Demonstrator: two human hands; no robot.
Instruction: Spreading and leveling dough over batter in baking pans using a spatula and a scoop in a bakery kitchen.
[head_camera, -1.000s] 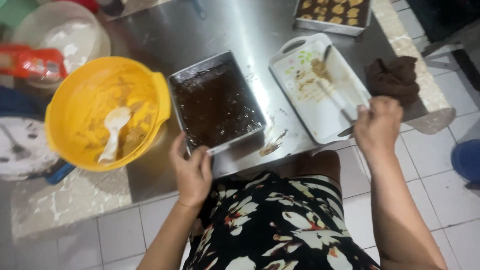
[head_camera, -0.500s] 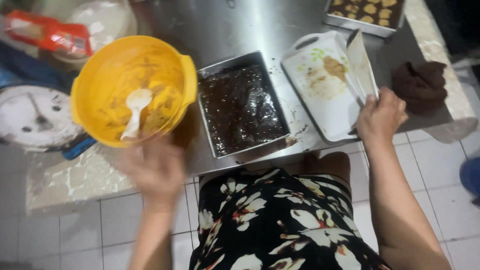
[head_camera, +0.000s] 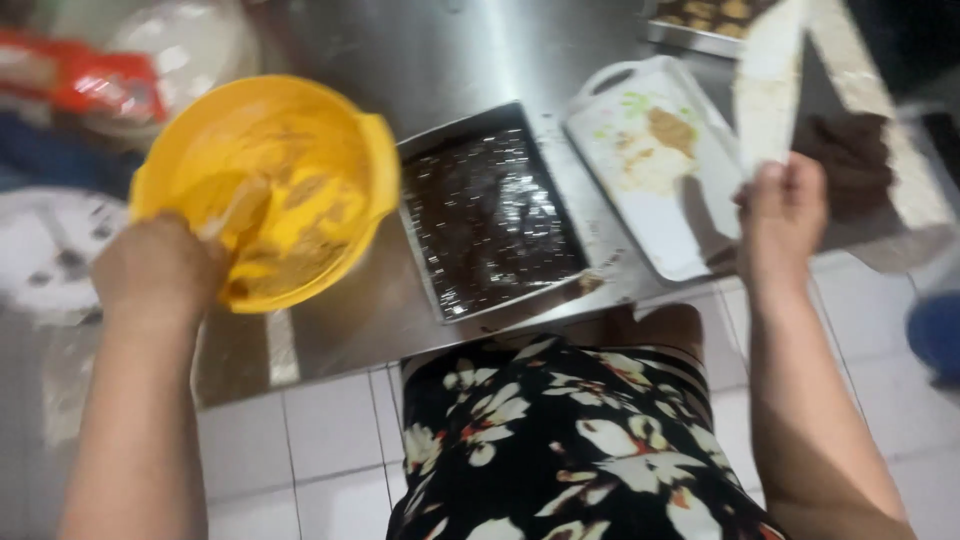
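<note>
Now left hand (head_camera: 160, 270) has moved from pan (head_camera: 495, 220) to bowl (head_camera: 270, 185), grip closed on spoon; right hand (head_camera: 785, 215) has raised scraper (head_camera: 768, 90), clenched.

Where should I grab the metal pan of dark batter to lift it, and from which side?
Grip the metal pan by its raised rim on the near short edge, coming from the body side. The yellow bowl with the left hand crowds its left, the white tray its right, and the batter fills the middle.
</note>
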